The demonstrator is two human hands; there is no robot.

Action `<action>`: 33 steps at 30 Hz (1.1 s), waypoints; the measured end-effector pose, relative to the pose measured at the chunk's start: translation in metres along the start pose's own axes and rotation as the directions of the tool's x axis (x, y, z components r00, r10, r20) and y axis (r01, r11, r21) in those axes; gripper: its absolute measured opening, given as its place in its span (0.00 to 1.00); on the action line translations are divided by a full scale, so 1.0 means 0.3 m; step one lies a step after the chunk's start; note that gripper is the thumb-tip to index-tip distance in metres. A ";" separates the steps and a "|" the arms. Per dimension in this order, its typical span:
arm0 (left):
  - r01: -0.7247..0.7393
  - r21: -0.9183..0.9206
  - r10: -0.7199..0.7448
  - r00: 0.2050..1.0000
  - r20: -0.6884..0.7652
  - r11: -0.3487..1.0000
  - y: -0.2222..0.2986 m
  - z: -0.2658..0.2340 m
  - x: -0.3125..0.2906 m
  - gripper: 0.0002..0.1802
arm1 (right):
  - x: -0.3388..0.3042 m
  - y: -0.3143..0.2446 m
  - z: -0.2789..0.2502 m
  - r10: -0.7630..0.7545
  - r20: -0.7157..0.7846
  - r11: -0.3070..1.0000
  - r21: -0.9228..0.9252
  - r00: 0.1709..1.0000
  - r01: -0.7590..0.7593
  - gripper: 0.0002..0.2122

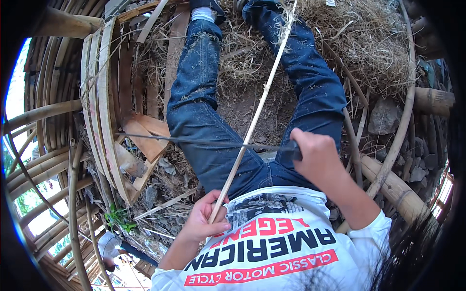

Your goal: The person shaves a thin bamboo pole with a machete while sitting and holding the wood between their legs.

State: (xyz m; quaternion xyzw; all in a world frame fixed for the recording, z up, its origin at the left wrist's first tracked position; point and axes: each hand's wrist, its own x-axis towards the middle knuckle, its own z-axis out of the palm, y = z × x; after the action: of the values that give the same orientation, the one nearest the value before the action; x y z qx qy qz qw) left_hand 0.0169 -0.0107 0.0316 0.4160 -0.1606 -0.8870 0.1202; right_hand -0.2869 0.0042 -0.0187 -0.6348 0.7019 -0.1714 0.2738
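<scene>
A long, pale bamboo strip runs from my lap up between my legs, its far end frayed into fine shavings. My left hand is closed around its near end, in front of my shirt. In my right hand, over my right thigh, is the dark handle of a long, thin-bladed knife. The blade stretches leftward across both thighs and past my left leg. It meets the strip around its middle; whether the edge bites into it I cannot tell.
Curly shavings heap beyond my right leg. To the left stands a wooden slat frame beside a bamboo pole fence. A thick bamboo pole and a grey stone lie at right. Another person is at lower left.
</scene>
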 end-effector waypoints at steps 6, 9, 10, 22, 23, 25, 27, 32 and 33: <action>-0.003 0.264 0.021 0.998 -0.065 0.964 0.017 0.002 -0.014 0.26 | 0.106 0.161 -0.039 0.225 -0.142 0.947 -0.200 0.964 -0.251 0.11; 0.022 0.352 0.015 0.995 -0.101 0.936 0.007 -0.017 0.009 0.25 | 0.074 0.115 -0.041 0.156 -0.174 0.960 -0.203 0.972 -0.191 0.12; 0.012 0.294 0.014 0.996 -0.087 0.956 0.006 -0.029 -0.005 0.25 | 0.061 0.073 -0.046 0.204 -0.135 0.956 -0.185 0.970 -0.226 0.13; 0.125 0.626 0.059 0.963 -0.265 0.770 0.084 0.039 -0.053 0.28 | 0.041 0.019 0.025 -0.047 -0.010 0.997 -0.065 0.999 0.046 0.12; 0.121 0.635 0.070 0.961 -0.267 0.763 0.080 0.041 -0.054 0.27 | 0.042 0.024 0.031 -0.054 -0.007 0.997 -0.064 0.999 0.053 0.12; 0.117 0.644 0.078 0.961 -0.267 0.756 0.077 0.039 -0.067 0.27 | 0.039 0.050 0.031 -0.018 -0.073 0.997 -0.079 0.997 0.012 0.12; 0.123 0.644 0.082 0.957 -0.278 0.755 0.072 0.015 -0.106 0.26 | 0.058 0.141 -0.004 0.169 -0.131 0.958 -0.210 0.977 -0.194 0.10; 0.107 0.674 0.106 0.958 -0.268 0.731 0.063 0.031 -0.078 0.25 | 0.055 0.163 -0.059 0.306 -0.165 0.936 -0.129 0.938 -0.328 0.11; 0.097 0.684 0.102 0.964 -0.245 0.723 0.065 0.033 -0.064 0.25 | 0.042 0.082 -0.056 0.325 -0.117 0.937 -0.095 0.938 -0.336 0.12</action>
State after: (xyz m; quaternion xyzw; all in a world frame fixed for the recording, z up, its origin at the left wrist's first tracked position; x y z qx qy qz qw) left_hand 0.0227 -0.0203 0.0585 0.5453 -0.4619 -0.6991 -0.0217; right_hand -0.3172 -0.0067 -0.0220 -0.5129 0.8200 -0.1140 0.2268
